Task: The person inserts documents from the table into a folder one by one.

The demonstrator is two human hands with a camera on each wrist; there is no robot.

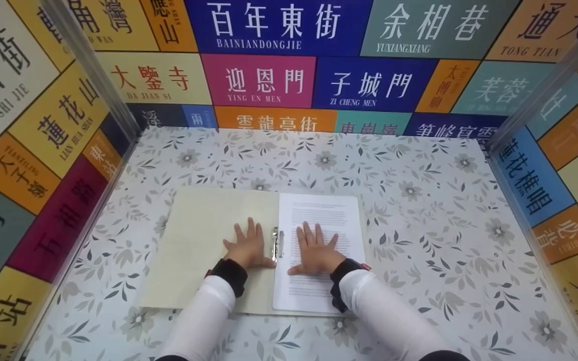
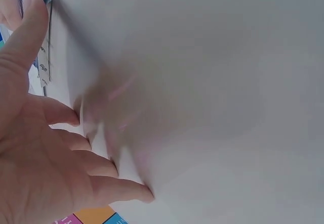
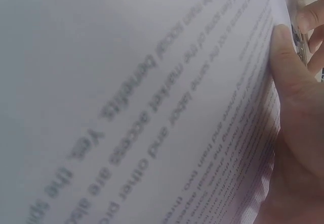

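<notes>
A cream folder (image 1: 203,225) lies spread flat on the table, with printed sheets (image 1: 319,210) on its right half. Along the fold sits a metal clip (image 1: 275,243). My left hand (image 1: 249,248) rests on the bare left cover, fingers spread and thumb near the clip. On the printed page lies my right hand (image 1: 316,253), its fingers straight and spread. In the left wrist view the left hand's fingertips (image 2: 147,193) touch the pale cover. The right wrist view shows blurred lines of text beside the right thumb (image 3: 283,47).
A white tablecloth (image 1: 429,225) with grey flowers and leaves lies under the folder. Upright panels with coloured name blocks (image 1: 259,80) stand at the back and on both sides. Black bands (image 1: 231,276) wrap both wrists over white sleeves (image 1: 198,311).
</notes>
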